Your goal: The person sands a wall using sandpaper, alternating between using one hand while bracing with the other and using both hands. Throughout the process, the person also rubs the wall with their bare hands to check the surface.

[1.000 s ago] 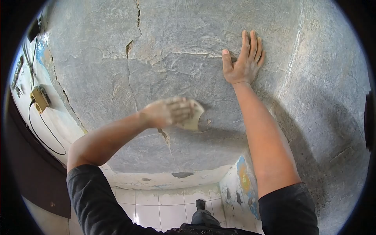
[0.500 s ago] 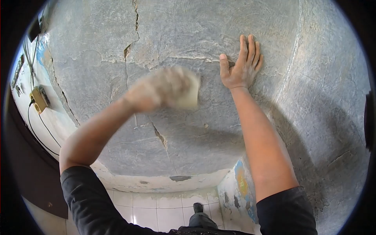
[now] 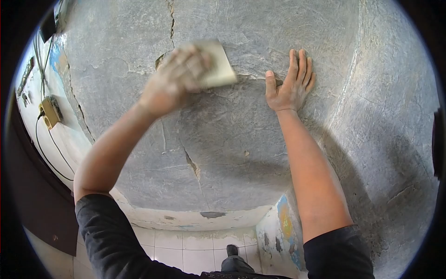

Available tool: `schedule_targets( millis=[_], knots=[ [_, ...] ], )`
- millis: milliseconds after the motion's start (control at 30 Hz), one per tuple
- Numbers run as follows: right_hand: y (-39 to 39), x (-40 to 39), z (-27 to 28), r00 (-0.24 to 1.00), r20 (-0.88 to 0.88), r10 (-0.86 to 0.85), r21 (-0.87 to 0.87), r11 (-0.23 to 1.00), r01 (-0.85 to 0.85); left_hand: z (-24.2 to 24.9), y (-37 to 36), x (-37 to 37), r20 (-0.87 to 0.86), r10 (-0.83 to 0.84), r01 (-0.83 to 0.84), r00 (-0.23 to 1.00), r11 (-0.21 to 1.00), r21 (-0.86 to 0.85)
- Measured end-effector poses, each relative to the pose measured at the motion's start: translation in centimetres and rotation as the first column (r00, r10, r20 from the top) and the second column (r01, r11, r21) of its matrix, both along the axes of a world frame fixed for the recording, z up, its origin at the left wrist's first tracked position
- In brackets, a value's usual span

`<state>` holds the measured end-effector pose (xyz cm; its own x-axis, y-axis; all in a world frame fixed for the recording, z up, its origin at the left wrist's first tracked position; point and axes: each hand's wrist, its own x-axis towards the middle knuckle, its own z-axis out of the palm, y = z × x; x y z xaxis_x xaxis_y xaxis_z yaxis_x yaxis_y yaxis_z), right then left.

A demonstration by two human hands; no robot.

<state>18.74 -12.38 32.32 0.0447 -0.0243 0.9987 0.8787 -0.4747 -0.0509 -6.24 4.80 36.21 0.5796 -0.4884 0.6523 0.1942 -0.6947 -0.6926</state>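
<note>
My left hand (image 3: 179, 76), blurred by motion, is wrapped over a pale yellowish sheet (image 3: 216, 65) and presses it against the grey, rough wall (image 3: 223, 149). The sheet sticks out to the right of the fingers, beside a horizontal crack. To the right, my right hand (image 3: 291, 88) lies flat on the same wall with its fingers spread, and nothing is in it. Its thumb is near the end of that crack. A chipped vertical crack (image 3: 172, 23) runs above my left hand.
At the left, a yellow power socket (image 3: 52, 113) with black cables is on a white wall, and keys (image 3: 26, 98) hang above it. Below are a ledge with peeling paint (image 3: 186, 218), white floor tiles (image 3: 197, 260) and a foot (image 3: 232, 250).
My left hand has moved up and slightly left across the wall with the sheet. My right hand stays in place on the wall; the view has shifted slightly.
</note>
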Motion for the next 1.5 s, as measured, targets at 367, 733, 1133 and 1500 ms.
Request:
schedule_targets(
  millis=[367, 733, 1133, 1500],
  knots=[
    [-0.2, -0.1, -0.1, 0.996, -0.069, -0.064, -0.086, 0.995, 0.058, -3.1, -1.2, 1.7, -0.147, -0.106, 0.114, 0.983, 0.992, 0.046],
    [-0.6, 0.2, -1.0, 0.995, -0.069, -0.066, -0.147, 0.988, 0.055, -5.2, -1.5, 1.1, -0.523, 0.049, 0.023, 0.851, 0.991, 0.131],
    [-0.3, 0.3, -1.0, 0.999, -0.024, -0.044, -0.112, 0.993, 0.041, -6.4, 0.5, 0.5, -0.638, -0.096, 0.126, 0.764, 0.992, 0.002],
    [-0.3, 0.4, -1.1, 1.000, -0.003, -0.012, -0.088, 0.996, 0.012, -10.2, 0.3, -0.2, -0.673, -0.097, 0.065, 0.733, 0.995, -0.074]
  ],
)
